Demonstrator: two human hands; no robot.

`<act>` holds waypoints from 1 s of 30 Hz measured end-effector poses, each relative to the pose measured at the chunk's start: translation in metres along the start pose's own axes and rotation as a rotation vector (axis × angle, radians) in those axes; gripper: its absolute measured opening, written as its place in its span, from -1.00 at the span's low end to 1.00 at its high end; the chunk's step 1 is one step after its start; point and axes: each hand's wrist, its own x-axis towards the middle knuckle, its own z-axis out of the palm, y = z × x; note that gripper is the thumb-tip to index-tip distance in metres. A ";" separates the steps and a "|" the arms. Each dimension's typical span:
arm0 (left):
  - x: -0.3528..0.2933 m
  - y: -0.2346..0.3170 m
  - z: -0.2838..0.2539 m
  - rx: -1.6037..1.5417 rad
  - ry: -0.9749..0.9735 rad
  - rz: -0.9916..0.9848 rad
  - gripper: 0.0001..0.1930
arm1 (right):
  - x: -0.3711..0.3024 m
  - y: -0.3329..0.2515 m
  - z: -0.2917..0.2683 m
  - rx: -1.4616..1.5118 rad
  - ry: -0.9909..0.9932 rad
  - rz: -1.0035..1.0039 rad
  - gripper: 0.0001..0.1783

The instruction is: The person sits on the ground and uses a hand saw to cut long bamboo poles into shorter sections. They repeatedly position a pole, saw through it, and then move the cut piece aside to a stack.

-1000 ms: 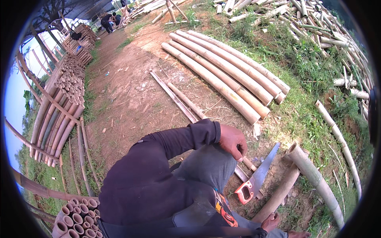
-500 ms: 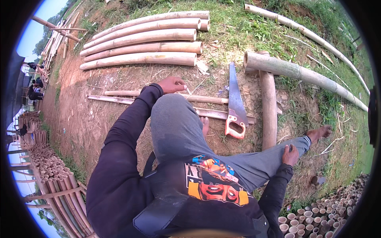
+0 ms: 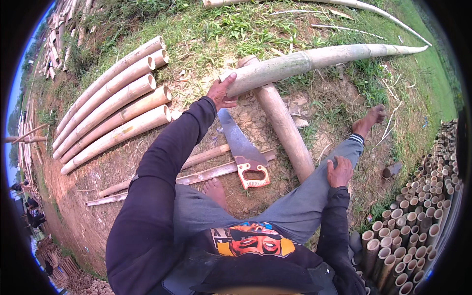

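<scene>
My left hand (image 3: 221, 93) is at the cut end of a thick bamboo pole (image 3: 295, 66), its index finger or thumb along the top edge and other fingers below. The pole lies across a shorter bamboo log (image 3: 285, 130) on the ground. Just below that hand is a handsaw (image 3: 241, 142) with an orange and white handle, resting across two thin bamboo strips (image 3: 209, 173). My right hand (image 3: 340, 172) lies on my right lower leg, fingers apart, holding nothing.
Several cut bamboo lengths (image 3: 118, 130) lie side by side at the left. A dense stack of bamboo pieces (image 3: 403, 231) stands at the lower right. Another long pole (image 3: 344, 4) lies at the far edge. My bare feet rest on the dirt beside the saw and log.
My left hand has moved forward from above my left knee to the pole's end. My view has turned rightward, and my left knee has lowered outward. The right hand stays on my leg.
</scene>
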 end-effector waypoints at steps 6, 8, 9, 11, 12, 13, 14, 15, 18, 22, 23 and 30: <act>0.011 -0.002 0.004 -0.151 0.009 0.095 -0.36 | 0.012 -0.023 -0.007 -0.059 -0.121 0.074 -0.45; 0.001 0.012 0.000 -0.161 -0.088 0.113 -0.31 | 0.012 -0.022 -0.010 -0.063 -0.133 0.092 -0.44; -0.008 0.021 -0.003 -0.170 -0.132 0.121 -0.24 | 0.011 -0.021 -0.010 -0.079 -0.175 0.094 -0.43; -0.032 0.034 -0.006 -0.155 -0.116 0.200 -0.25 | 0.006 -0.020 -0.010 -0.018 -0.126 0.108 -0.44; -0.046 0.042 -0.009 -0.140 -0.123 0.235 -0.26 | 0.005 -0.022 -0.009 0.004 -0.121 0.134 -0.45; -0.061 0.048 -0.012 -0.128 -0.146 0.284 -0.26 | 0.007 -0.027 -0.006 0.006 -0.061 0.139 -0.46; -0.077 0.053 -0.016 -0.112 -0.117 0.307 -0.24 | 0.010 -0.034 -0.004 0.014 -0.031 0.166 -0.47; -0.095 0.057 -0.022 -0.084 -0.114 0.323 -0.24 | 0.018 -0.043 -0.003 0.201 -0.010 0.121 -0.45; -0.154 0.059 -0.046 0.013 -0.094 0.431 -0.21 | 0.063 -0.087 -0.004 0.900 -0.063 0.110 -0.38; -0.236 0.031 -0.103 0.075 -0.006 0.533 -0.14 | 0.142 -0.162 -0.040 2.088 -0.198 0.381 0.25; -0.255 0.020 -0.124 0.089 0.011 0.528 -0.10 | 0.153 -0.182 -0.052 2.216 -0.244 0.406 0.29; -0.363 -0.089 -0.259 -0.408 0.099 0.605 0.34 | 0.059 -0.326 -0.061 2.405 -0.251 0.392 -0.14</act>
